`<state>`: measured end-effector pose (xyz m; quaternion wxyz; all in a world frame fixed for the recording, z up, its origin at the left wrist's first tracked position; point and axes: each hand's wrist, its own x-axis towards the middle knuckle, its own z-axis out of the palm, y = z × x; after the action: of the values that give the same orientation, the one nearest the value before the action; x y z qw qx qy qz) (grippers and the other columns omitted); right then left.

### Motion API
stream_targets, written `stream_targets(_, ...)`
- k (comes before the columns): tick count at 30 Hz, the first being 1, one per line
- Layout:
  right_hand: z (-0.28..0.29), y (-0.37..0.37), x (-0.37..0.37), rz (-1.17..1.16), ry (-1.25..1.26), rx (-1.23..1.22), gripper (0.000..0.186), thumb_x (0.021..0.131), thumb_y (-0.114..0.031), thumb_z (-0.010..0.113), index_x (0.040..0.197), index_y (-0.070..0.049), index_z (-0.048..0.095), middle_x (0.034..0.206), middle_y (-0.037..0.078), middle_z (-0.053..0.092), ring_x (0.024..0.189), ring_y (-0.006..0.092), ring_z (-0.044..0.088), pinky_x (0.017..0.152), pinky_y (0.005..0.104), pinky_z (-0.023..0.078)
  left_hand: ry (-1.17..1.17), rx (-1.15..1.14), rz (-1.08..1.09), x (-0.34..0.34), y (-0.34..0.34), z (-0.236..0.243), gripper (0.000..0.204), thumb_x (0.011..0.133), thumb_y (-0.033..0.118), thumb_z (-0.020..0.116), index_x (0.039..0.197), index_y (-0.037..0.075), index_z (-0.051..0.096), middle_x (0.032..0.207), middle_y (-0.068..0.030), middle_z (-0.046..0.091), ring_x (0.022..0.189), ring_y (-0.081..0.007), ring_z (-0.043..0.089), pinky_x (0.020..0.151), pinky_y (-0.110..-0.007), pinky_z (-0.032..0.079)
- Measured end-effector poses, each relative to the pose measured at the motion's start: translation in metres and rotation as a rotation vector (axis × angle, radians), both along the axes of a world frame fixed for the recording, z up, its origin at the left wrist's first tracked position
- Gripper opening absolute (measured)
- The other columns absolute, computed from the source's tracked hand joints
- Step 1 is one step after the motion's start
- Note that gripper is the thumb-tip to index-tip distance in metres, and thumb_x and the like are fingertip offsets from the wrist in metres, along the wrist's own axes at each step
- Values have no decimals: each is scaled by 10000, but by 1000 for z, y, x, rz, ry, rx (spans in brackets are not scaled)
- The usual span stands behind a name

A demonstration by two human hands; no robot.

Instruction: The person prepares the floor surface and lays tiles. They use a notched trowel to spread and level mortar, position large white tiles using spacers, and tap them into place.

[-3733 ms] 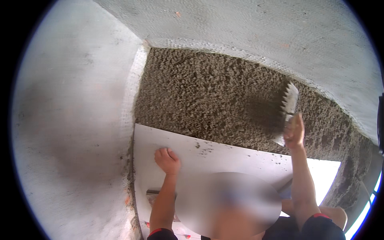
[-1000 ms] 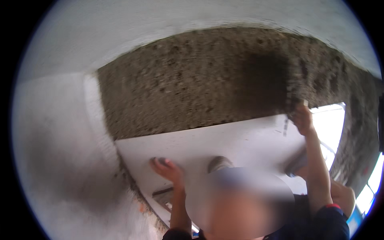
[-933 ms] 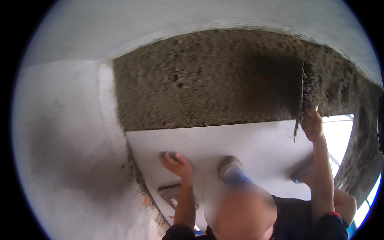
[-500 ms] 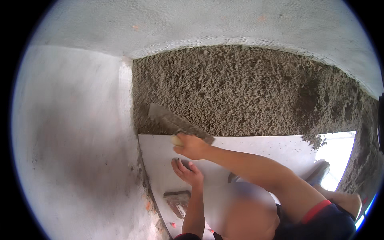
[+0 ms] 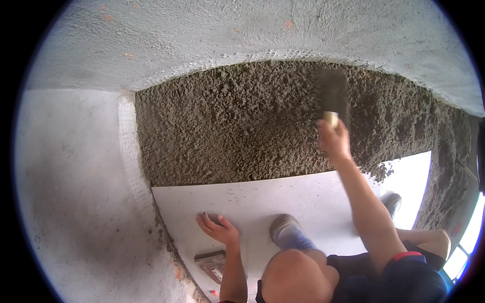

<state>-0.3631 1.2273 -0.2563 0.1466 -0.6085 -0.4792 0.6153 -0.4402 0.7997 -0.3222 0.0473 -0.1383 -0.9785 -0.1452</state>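
My right hand [image 5: 334, 140] grips the pale handle of a trowel [image 5: 332, 93]. Its flat, broad blade, smeared by motion, lies against the coarse grey-brown mortar [image 5: 217, 126], toward the far wall. Lower left, my left hand [image 5: 218, 230] is over a white board [image 5: 252, 199], fingers apart and slightly bent, with a dark patch beside the thumb that may be shadow. Whether this hand touches the board I cannot tell. Close to my left forearm, a second flat trowel or float [image 5: 211, 263] lies on the board, partly hidden by the arm.
A pale wall [image 5: 76, 177] rises at the left, and a rough grey wall [image 5: 212, 35] runs along the far side. My shoes [image 5: 284, 224] rest on the board beside my bent knees. Mortar crumbs dot the board's far edge. Bright light falls at the right.
My right hand has swept the trowel from the left corner rightward and farther out over the mortar. The left hand stays over the board. The whole view has shifted somewhat.
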Motion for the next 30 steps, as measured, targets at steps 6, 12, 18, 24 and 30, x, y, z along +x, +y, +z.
stream_targets(6,22,58,83,-263,-26,143,206,948,-239,681,1011,-124,523,730,-39,505,520,45,460,409,186,370,18,20,-3,-4,-6,-2,597,1026,444,439,1356,-54,443,1462,-295,390,1371,-482,353,1118,-585,296)
stream_targets(12,62,-36,-57,767,44,306,168,932,-126,612,1095,-103,577,956,36,592,754,169,605,640,316,509,28,26,-25,-11,-6,7,552,1016,390,470,1347,-50,437,1444,-294,405,1359,-485,362,1106,-589,304)
stream_targets(18,27,-85,-265,1582,-451,1419,418,912,-72,591,1318,-110,498,1010,110,676,951,227,676,830,416,586,-23,112,-13,-7,10,7,552,1025,418,440,1337,-38,460,1438,-268,417,1365,-479,359,1107,-601,300)
stream_targets(24,37,-41,-281,1798,-893,963,481,899,-28,635,1350,-30,467,1189,113,629,969,209,669,812,330,594,-40,84,8,-1,-2,-2,577,1026,459,428,1371,-2,461,1469,-244,411,1371,-460,369,1116,-597,297)
stream_targets(30,47,99,-98,1422,-1055,703,361,957,-64,584,1279,-226,603,1181,15,635,953,147,681,734,217,612,-6,30,-10,-4,-5,7,544,1027,378,467,1369,-45,456,1462,-287,407,1382,-474,359,1126,-578,295)
